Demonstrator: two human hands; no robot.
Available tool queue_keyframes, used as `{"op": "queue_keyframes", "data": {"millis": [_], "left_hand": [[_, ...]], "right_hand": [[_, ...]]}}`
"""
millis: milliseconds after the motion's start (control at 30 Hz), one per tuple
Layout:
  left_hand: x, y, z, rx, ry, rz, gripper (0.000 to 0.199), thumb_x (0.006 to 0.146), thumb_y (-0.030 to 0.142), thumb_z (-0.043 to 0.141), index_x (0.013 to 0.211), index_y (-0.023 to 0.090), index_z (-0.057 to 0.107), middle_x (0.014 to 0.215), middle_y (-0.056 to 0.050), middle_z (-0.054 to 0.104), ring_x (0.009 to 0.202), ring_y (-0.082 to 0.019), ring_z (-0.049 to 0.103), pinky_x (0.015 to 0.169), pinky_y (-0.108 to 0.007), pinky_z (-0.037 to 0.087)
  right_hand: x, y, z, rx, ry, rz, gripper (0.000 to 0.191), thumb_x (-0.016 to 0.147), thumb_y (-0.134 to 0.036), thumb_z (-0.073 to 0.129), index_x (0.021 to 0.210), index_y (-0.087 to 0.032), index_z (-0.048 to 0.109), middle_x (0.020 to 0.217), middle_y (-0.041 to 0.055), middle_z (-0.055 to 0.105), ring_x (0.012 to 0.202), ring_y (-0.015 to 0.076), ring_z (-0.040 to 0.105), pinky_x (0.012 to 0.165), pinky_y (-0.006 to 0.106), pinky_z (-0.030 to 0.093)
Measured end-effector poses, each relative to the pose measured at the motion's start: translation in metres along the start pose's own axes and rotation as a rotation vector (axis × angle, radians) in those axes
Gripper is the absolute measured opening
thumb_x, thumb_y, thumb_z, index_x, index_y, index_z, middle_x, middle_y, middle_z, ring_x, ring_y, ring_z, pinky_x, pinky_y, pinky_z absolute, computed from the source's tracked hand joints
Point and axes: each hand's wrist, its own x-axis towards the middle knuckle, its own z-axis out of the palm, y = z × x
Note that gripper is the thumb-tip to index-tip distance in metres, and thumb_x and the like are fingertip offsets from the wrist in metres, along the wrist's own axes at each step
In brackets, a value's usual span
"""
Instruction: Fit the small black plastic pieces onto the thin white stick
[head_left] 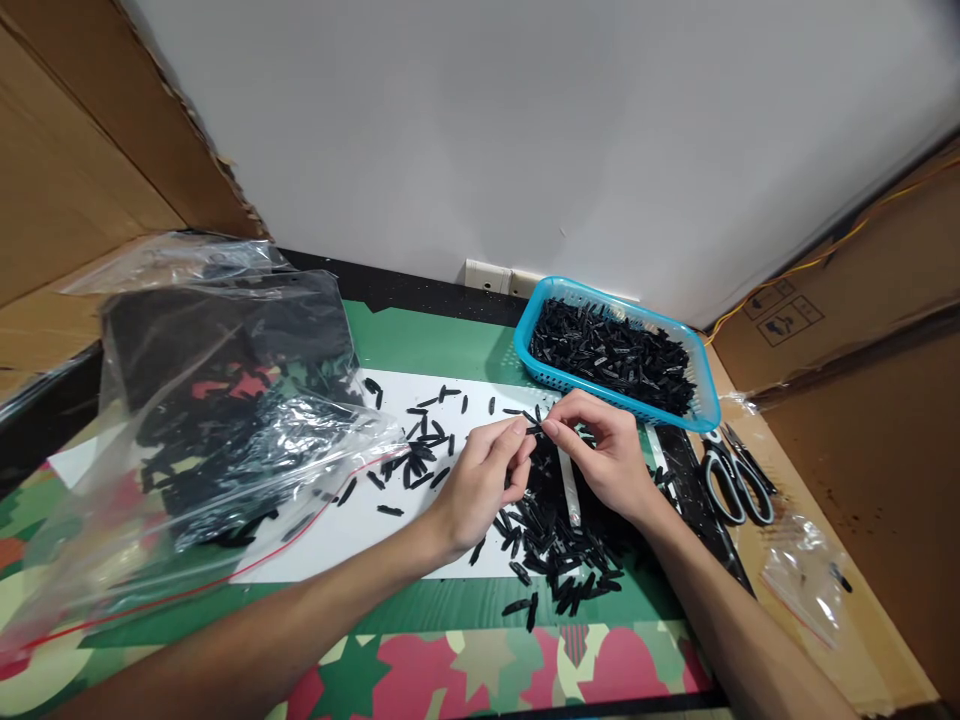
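My left hand (pixel 487 475) is closed in a pinch above the white paper, its thumb pressed against the fingers. Close beside it, my right hand (pixel 604 450) also pinches with thumb and forefinger. Between the fingertips of both hands shows a small black strip-like piece (pixel 533 425); its exact kind is too small to make out. Below the hands lies a heap of similar black pieces (pixel 559 560), partly hidden by my right hand. More black pieces (pixel 420 455) are scattered over the white paper (pixel 315 555) to the left. A light-coloured flat strip (pixel 569 490) lies on the heap.
A blue plastic basket (pixel 622 395) full of black pieces stands behind my right hand. Left lies a large clear zip bag (pixel 247 430) with black pieces inside. Scissors (pixel 739 485) and a small clear bag (pixel 806 575) rest at right. Cardboard (pixel 870 400) and a wall (pixel 480 130) border the table.
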Motion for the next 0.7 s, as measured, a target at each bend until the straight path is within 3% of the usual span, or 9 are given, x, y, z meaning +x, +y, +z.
{"op": "queue_keyframes", "data": {"millis": [333,400,567,633,700], "left_hand": [[0.001,-0.001,0.0,-0.053,-0.002,-0.016,0.056,0.101,0.061,0.047,0.066,0.018,0.048,0.055,0.005,0.037,0.042,-0.006,0.031,0.041,-0.022,0.016],[0.001,-0.001,-0.001,-0.062,-0.004,-0.02,0.053,0.102,0.059,0.046,0.069,0.018,0.049,0.056,0.005,0.04,0.041,-0.006,0.032,0.041,-0.021,0.015],[-0.001,0.005,-0.001,-0.092,0.013,-0.063,0.046,0.103,0.056,0.042,0.077,0.02,0.051,0.044,0.008,0.037,0.036,-0.006,0.024,0.039,-0.019,0.015],[-0.001,0.006,-0.002,-0.106,0.006,-0.071,0.047,0.103,0.059,0.038,0.08,0.02,0.051,0.041,0.008,0.037,0.035,-0.007,0.022,0.039,-0.018,0.015],[-0.001,0.004,-0.003,-0.104,-0.018,-0.074,0.049,0.103,0.062,0.033,0.085,0.021,0.051,0.04,0.008,0.038,0.034,-0.007,0.021,0.039,-0.018,0.015]], "right_hand": [[-0.001,-0.002,0.005,-0.029,0.008,-0.012,0.024,0.103,-0.031,0.061,0.082,-0.021,0.063,0.08,0.0015,0.062,0.074,0.0168,0.056,0.069,0.032,0.046],[-0.001,-0.004,0.001,-0.123,0.108,-0.089,0.021,0.103,-0.028,0.061,0.082,-0.021,0.063,0.081,0.0019,0.063,0.076,0.0177,0.057,0.071,0.033,0.047],[0.006,0.007,-0.028,-0.545,0.547,-0.301,0.012,0.099,-0.02,0.066,0.087,-0.022,0.066,0.088,0.0042,0.066,0.086,0.0218,0.06,0.082,0.039,0.048],[0.009,0.013,-0.038,-0.699,0.587,-0.254,0.005,0.098,-0.022,0.067,0.096,-0.023,0.071,0.098,0.007,0.068,0.097,0.0261,0.06,0.09,0.045,0.047],[0.01,0.015,-0.04,-0.765,0.558,-0.185,0.011,0.097,-0.025,0.068,0.107,-0.025,0.073,0.111,0.0096,0.067,0.11,0.0302,0.057,0.097,0.051,0.044]]}}
